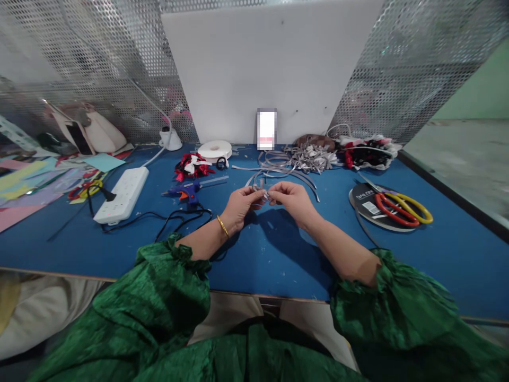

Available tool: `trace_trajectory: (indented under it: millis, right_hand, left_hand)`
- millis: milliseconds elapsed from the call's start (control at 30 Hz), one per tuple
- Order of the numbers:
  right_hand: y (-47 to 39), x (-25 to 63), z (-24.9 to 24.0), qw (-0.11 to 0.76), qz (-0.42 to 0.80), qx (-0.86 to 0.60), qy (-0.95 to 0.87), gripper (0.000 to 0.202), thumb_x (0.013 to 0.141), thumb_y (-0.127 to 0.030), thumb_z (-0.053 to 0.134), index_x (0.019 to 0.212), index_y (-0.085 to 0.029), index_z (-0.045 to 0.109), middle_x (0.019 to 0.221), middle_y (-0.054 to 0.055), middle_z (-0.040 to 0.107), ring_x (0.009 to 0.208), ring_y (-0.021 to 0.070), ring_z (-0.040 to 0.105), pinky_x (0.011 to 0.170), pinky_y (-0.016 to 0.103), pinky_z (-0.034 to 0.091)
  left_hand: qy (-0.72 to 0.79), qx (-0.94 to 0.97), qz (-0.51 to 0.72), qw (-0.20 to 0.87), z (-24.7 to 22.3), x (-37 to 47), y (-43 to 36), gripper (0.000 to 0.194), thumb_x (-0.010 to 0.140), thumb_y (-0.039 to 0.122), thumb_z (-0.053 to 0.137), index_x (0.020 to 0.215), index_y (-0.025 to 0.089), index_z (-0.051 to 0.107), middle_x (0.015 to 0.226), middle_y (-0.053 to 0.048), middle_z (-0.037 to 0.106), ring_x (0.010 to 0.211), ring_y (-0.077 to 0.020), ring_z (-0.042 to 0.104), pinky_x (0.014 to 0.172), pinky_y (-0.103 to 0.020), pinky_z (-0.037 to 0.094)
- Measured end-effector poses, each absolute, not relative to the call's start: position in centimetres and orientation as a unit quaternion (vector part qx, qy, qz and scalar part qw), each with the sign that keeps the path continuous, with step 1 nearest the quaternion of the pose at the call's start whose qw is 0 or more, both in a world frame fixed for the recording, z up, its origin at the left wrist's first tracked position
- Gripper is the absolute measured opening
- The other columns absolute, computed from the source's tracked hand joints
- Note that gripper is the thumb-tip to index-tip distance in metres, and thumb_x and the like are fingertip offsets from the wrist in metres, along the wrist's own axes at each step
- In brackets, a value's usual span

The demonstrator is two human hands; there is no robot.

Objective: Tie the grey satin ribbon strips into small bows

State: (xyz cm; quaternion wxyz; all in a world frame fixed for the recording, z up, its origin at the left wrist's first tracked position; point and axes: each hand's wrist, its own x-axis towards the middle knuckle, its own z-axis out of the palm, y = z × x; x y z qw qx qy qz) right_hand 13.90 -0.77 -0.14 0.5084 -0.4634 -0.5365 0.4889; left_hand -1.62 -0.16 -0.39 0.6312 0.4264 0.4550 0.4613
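Note:
Above the middle of the blue table, my left hand [240, 206] and my right hand [292, 199] meet, fingertips almost touching. Between them is a small looped piece of grey ribbon [260, 187], pinched by both hands. Its exact shape is partly hidden behind my fingers. Just beyond lie loose lengths of grey ribbon [274, 159], curling over the table. A pile of small grey ribbon bows [312, 158] sits behind my right hand. To the left of my left hand rests a blue glue gun [191, 192] with an orange trigger.
At the left lie a white power strip [122, 195] and a black cord [178, 213]. Red and white bows [193, 166] are beside a white ribbon spool [214, 149]. On the right, scissors [401, 208] rest on a black spool [363, 199]. A lit phone [266, 129] leans against the white board [270, 63].

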Motion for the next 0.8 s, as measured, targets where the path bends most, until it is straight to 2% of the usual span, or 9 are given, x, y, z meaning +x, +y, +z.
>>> trace_trajectory:
  millis: [133, 233, 400, 533, 700, 800]
  right_hand:
    - [-0.6, 14.2, -0.4, 0.494, 0.438, -0.476, -0.582, 0.025, 0.075, -0.042, 0.065, 0.072, -0.017, 0.066, 0.064, 0.001, 0.062, 0.06, 0.0126, 0.053, 0.062, 0.028, 0.042]
    - [-0.5, 14.1, -0.5, 0.494, 0.445, -0.468, -0.582, 0.026, 0.073, -0.043, 0.067, 0.079, -0.018, 0.068, 0.066, 0.0, 0.062, 0.062, 0.0129, 0.052, 0.061, 0.027, 0.04]
    - [-0.6, 13.9, -0.7, 0.486, 0.464, -0.481, -0.562, 0.022, 0.067, -0.038, 0.07, 0.064, -0.017, 0.063, 0.056, -0.002, 0.055, 0.054, 0.0104, 0.044, 0.055, 0.026, 0.034]
    - [-0.6, 13.9, -1.0, 0.487, 0.47, -0.492, -0.548, 0.019, 0.069, -0.035, 0.067, 0.065, -0.017, 0.061, 0.055, -0.002, 0.054, 0.053, 0.0102, 0.044, 0.054, 0.026, 0.033]
    - [-0.5, 13.8, -1.4, 0.457, 0.439, -0.507, -0.585, 0.018, 0.072, -0.032, 0.062, 0.062, -0.019, 0.056, 0.055, -0.003, 0.054, 0.052, 0.01, 0.043, 0.053, 0.025, 0.032]
    - [-0.4, 13.8, -1.6, 0.451, 0.428, -0.51, -0.595, 0.016, 0.073, -0.031, 0.06, 0.063, -0.019, 0.056, 0.055, -0.002, 0.055, 0.052, 0.0106, 0.045, 0.053, 0.025, 0.033]
  left_hand:
    - [0.467, 0.48, 0.444, 0.595, -0.1, -1.8, 0.0, 0.025, 0.061, 0.033, 0.079, 0.07, 0.012, 0.067, 0.066, -0.003, 0.065, 0.059, -0.0088, 0.056, 0.06, -0.023, 0.043]
    - [0.458, 0.538, 0.405, 0.58, 0.0, -1.8, -0.1, 0.02, 0.061, 0.028, 0.077, 0.063, 0.011, 0.066, 0.061, -0.003, 0.063, 0.056, -0.0091, 0.054, 0.06, -0.025, 0.043]
    - [0.452, 0.57, 0.365, 0.581, -0.3, -2.0, -0.1, 0.017, 0.064, 0.026, 0.074, 0.068, 0.011, 0.067, 0.062, -0.004, 0.064, 0.056, -0.0094, 0.055, 0.06, -0.024, 0.044]
    - [0.47, 0.558, 0.367, 0.577, -0.6, -2.0, 0.1, 0.023, 0.066, 0.033, 0.074, 0.068, 0.013, 0.063, 0.064, -0.002, 0.062, 0.056, -0.0083, 0.054, 0.057, -0.022, 0.042]
    - [0.486, 0.547, 0.378, 0.568, -0.5, -1.8, 0.1, 0.021, 0.069, 0.029, 0.072, 0.067, 0.014, 0.058, 0.061, -0.001, 0.059, 0.054, -0.0077, 0.052, 0.054, -0.021, 0.04]
    - [0.483, 0.546, 0.374, 0.574, -0.4, -1.8, 0.0, 0.024, 0.069, 0.033, 0.073, 0.069, 0.014, 0.058, 0.062, -0.001, 0.059, 0.053, -0.0078, 0.052, 0.053, -0.022, 0.04]
